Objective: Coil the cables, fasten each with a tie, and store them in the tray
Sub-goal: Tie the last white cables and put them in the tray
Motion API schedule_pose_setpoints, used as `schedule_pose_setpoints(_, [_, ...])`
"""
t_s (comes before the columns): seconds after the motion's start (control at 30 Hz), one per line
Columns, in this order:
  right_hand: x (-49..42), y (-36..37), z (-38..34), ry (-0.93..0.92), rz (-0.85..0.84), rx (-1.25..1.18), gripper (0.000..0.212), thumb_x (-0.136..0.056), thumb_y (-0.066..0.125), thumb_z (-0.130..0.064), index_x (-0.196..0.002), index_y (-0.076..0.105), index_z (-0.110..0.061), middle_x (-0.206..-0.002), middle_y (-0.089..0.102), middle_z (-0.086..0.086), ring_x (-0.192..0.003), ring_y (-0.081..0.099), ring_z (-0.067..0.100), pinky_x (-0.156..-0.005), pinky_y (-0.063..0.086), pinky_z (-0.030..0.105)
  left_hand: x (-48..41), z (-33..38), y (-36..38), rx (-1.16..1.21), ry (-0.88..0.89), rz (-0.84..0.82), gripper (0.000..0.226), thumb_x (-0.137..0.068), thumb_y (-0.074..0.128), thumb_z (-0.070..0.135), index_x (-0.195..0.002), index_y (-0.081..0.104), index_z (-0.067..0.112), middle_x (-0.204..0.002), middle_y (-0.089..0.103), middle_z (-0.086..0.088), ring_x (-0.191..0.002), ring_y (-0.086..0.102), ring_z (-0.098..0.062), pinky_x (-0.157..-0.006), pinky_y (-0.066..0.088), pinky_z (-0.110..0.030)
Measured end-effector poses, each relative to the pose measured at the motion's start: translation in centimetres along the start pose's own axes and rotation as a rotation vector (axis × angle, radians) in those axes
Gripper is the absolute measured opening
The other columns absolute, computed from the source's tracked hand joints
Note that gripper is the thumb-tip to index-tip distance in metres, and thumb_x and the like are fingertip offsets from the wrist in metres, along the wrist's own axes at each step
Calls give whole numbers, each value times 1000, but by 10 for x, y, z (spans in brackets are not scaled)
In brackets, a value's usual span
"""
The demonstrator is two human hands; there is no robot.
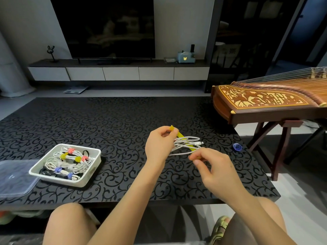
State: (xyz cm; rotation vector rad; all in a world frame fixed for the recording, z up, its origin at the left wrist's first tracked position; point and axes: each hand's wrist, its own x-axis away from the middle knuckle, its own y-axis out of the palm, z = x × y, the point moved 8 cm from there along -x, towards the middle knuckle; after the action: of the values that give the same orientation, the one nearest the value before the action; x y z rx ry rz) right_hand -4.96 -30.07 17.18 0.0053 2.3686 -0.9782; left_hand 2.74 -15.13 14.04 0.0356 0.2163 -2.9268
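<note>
1. Two bare hands work above the dark patterned table (106, 121), right of its middle
2. Left hand (160, 144) has its fingers curled round one end of a loosely coiled white cable (187, 144), and its thumb and forefinger pinch the far end of a yellow tie (181, 134)
3. Right hand (215, 167) has its thumb and forefinger pressed together on the near end of the tie, with the other fingers loosely curled
4. Running under the coil, the tie crosses it at a slant; the cable's plug end sticks out to the right
5. Well to the left stands the white tray (92, 169), holding several bundled cables (70, 161) bound with pink, yellow and blue ties
6. Against the tray's left side lies a clear plastic lid (16, 177)
7. Near the table's right edge sits a small blue tie (237, 147), rolled up and apart from the hands
8. Beyond that edge a wooden zither (265, 99) rests on a stand
</note>
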Motion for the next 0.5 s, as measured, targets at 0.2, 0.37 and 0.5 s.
schedule_pose_setpoints(0.2, [2,12,-41,-241,41,175,18,-73,63,0,-84,74,-8,-79,73,-1,-73,68,15,-66,53,25,8,6,6,-317,43,146,22,-92,55,32,-79,68,21,-73,66,9,-68,58,-10,-53,33,-26])
schedule_pose_setpoints(0.37, [-10,-25,-35,-233,289,103,11,-80,66,-6,-87,75,-9,-77,65,0,-74,55,8,-68,44,21,18,23,6,-456,248,199,14,-94,53,26,-88,65,21,-69,58,12,-63,49,-6,-56,27,-24])
schedule_pose_setpoints(0.5, [-29,-25,-14,-27,226,-90,14,-87,65,-6,-89,72,-18,-84,65,-6,-82,58,5,-72,48,27,33,39,11,-320,452,152,7,-90,61,19,-89,68,22,-67,61,12,-60,54,-5,-56,41,-20])
